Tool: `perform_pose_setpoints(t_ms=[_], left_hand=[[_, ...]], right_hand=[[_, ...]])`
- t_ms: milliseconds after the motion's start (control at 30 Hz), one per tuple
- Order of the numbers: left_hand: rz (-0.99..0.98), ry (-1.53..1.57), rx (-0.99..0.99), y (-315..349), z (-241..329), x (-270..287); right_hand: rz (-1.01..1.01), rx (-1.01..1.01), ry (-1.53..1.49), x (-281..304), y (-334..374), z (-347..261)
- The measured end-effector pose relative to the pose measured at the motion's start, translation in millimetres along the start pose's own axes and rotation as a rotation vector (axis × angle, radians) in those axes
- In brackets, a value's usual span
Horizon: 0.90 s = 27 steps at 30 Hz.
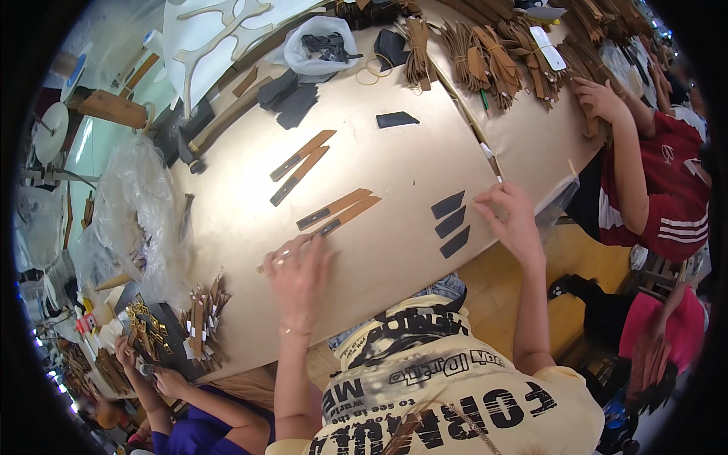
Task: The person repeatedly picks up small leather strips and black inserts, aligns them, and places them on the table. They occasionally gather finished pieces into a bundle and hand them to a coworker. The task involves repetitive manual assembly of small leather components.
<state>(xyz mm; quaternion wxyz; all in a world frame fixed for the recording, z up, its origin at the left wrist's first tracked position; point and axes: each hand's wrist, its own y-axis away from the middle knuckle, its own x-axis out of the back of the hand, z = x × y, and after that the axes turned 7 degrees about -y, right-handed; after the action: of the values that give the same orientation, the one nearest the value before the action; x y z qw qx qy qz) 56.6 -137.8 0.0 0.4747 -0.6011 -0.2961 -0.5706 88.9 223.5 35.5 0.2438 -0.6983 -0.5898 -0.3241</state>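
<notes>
My left hand (298,273), smeared by motion, is low over the table beside a pair of brown leather strips with dark ends. The nearer strip (353,214) reaches the fingers; the farther strip (334,208) lies alongside. Whether these fingers grip anything is unclear. My right hand (509,220) has thumb and forefinger pinched together above the table's right part; anything between them is too small to see. Just left of it, three small black slanted pieces (452,221) lie in a column. Another two-tone pair, including a brown strip (303,155), rests farther away.
A single black piece (397,119) lies farther back. Bundles of brown strips (489,61), a plastic bag (320,45) and a hammer (194,148) line the far side. Co-workers' hands appear at right (603,98) and lower left (171,381).
</notes>
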Motion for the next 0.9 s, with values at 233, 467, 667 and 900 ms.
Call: perform_pose_setpoints(t_ms=[233,467,667,900], left_hand=[[0.069,-0.012,-0.153,-23.8,-2.1,-21.3],[0.091,-0.048,-0.273,-27.9,-8.6,-22.8],[0.041,0.327,-0.096,-35.4,13.1,0.6],[-0.303,0.883,0.202,-79.3,43.6,19.7]], right_hand=[[0.037,0.12,-0.063,-25.3,9.4,-6.4],[0.018,0.245,-0.119,-41.4,-6.3,-20.9],[-0.144,0.196,-0.449,-48.4,-15.9,-48.5],[-0.554,-0.106,-1.358,-57.0,-46.1,-57.3]])
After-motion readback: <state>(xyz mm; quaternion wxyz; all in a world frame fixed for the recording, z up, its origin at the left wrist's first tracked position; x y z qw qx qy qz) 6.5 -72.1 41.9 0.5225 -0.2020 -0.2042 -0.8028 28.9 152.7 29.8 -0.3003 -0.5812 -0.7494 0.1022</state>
